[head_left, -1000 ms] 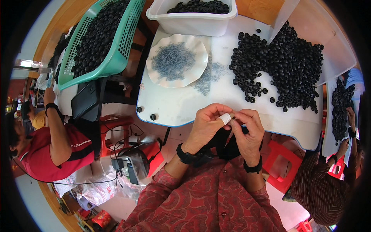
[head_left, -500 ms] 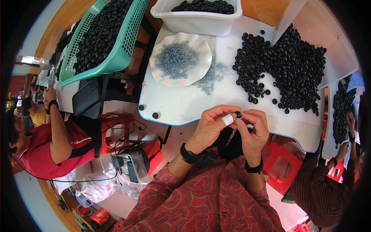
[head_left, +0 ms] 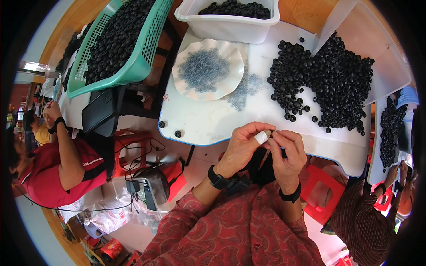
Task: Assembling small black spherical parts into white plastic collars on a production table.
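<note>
My left hand (head_left: 243, 144), with white tape wrapped round one finger, meets my right hand (head_left: 287, 155) just in front of the table edge. Both are closed, fingertips pinched together around a small black round part, now almost wholly hidden by the fingers. Beyond them on the white table (head_left: 195, 126) lies a large heap of similar black round parts with holes (head_left: 341, 84). A white wavy-rimmed plate (head_left: 237, 73) holds a pile of tiny translucent grey rings (head_left: 204, 71); more rings are scattered beside it.
At the back stands a white tub (head_left: 226, 29) of black parts. A clear plastic bin (head_left: 381, 48) lies tipped behind the heap. Left are a green basket (head_left: 120, 75) full of black parts and a co-worker in red (head_left: 53, 177). Another person (head_left: 364, 217) sits right, near a red stool (head_left: 317, 195).
The black part, visible between my fingertips before, is now mostly covered by them. My right hand has turned slightly and shifted a little left. The left co-worker's hands have moved.
</note>
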The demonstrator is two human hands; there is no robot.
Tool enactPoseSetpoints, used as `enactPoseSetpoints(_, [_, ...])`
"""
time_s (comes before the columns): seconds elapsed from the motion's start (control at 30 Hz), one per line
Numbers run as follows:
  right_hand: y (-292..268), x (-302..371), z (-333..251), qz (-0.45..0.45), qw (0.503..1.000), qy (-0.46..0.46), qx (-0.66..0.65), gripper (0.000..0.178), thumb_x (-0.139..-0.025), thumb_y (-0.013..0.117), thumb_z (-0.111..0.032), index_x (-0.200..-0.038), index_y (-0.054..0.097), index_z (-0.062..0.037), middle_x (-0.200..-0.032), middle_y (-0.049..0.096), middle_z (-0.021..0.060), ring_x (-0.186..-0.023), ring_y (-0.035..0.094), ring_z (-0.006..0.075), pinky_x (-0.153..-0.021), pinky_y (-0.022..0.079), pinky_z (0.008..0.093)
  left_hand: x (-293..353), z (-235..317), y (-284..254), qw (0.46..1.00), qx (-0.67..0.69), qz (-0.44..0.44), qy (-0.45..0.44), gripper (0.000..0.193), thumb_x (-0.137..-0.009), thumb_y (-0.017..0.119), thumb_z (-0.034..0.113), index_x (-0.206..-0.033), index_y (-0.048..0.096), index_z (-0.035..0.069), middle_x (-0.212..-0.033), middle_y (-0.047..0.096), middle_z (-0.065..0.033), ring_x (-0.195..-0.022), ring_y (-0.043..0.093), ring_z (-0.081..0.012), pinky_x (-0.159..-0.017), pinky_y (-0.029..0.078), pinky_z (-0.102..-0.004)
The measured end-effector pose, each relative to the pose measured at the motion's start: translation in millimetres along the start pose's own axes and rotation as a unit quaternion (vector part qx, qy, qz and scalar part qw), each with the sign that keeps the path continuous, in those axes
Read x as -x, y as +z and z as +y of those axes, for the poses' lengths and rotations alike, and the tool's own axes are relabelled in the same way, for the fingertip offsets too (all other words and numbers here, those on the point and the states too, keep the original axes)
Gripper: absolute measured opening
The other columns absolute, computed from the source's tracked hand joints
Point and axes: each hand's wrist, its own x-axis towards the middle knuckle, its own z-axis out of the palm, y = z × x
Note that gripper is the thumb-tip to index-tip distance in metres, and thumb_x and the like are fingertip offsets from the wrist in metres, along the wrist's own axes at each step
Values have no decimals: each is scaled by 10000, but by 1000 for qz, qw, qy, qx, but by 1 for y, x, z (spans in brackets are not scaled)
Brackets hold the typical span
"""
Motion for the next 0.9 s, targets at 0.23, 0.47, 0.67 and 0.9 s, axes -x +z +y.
enactPoseSetpoints(0.23, [-8,-13,-3,-51,997,-41,29,232,-785,743,53,-1005,693,0,-1005,614,121,-795,657,216,-638,544,299,1,-1,0,999,36,5,8,230,-981,590,68,-1182,639,-31,-1083,665,-79,-916,629,-126,-791,539,-272])
enactPoseSetpoints(0.47, [-24,-29,25,58,987,72,129,113,-864,664,49,-970,677,12,-886,633,106,-676,612,175,-557,483,278,2,3,-4,992,119,-22,-16,263,-981,595,93,-1209,616,-37,-1054,663,-128,-821,643,-136,-711,547,-273])
enactPoseSetpoints(0.67, [-27,-37,61,49,973,76,210,84,-885,664,-3,-967,675,9,-862,608,97,-641,595,180,-543,466,300,3,4,-7,991,130,-25,-20,273,-984,593,102,-1217,609,-40,-1054,663,-135,-801,648,-136,-680,552,-267])
enactPoseSetpoints(0.9, [-20,-36,72,43,961,99,253,156,-868,698,-61,-1009,660,-6,-925,605,105,-679,623,227,-592,505,351,4,3,-9,992,124,-32,-22,279,-990,584,101,-1226,601,-46,-1050,663,-131,-826,652,-141,-699,560,-272])
